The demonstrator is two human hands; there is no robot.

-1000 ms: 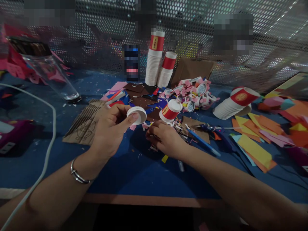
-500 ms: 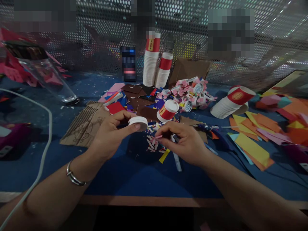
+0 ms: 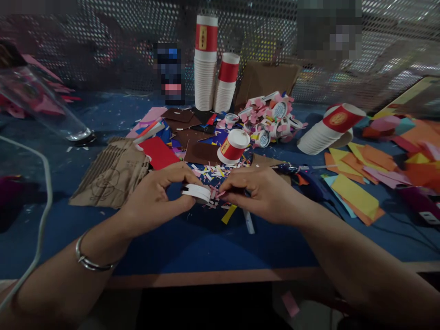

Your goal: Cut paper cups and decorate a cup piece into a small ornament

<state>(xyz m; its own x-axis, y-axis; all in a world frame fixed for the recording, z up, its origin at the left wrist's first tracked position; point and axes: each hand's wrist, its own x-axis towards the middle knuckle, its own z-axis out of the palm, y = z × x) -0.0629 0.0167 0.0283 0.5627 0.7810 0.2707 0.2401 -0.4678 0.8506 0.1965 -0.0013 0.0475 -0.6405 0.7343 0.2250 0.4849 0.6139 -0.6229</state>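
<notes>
Between the thumb and fingers of my left hand [image 3: 160,197] is a round white piece [image 3: 196,193], its rim facing me. Just right of it, my right hand [image 3: 257,195] pinches a small pink paper strip [image 3: 220,194]. Small paper scraps [image 3: 213,172] lie on the blue table behind and beneath the fingertips. A red and white paper cup [image 3: 233,146] stands upside down behind them. A yellow strip [image 3: 229,214] and a pale strip [image 3: 249,221] lie in front of my right hand.
Cup stacks [image 3: 205,64] stand at the back, beside a pile of pink and white pieces [image 3: 271,117]. Corrugated cardboard [image 3: 110,174] and a clear bottle [image 3: 51,105] are left. A glue gun [image 3: 312,183], coloured paper [image 3: 357,197] and leaning cups [image 3: 330,128] are right.
The white piece has been tilted and lowered in my left hand, nearer the pink strip. My right hand still pinches the strip. The whole view has shifted slightly.
</notes>
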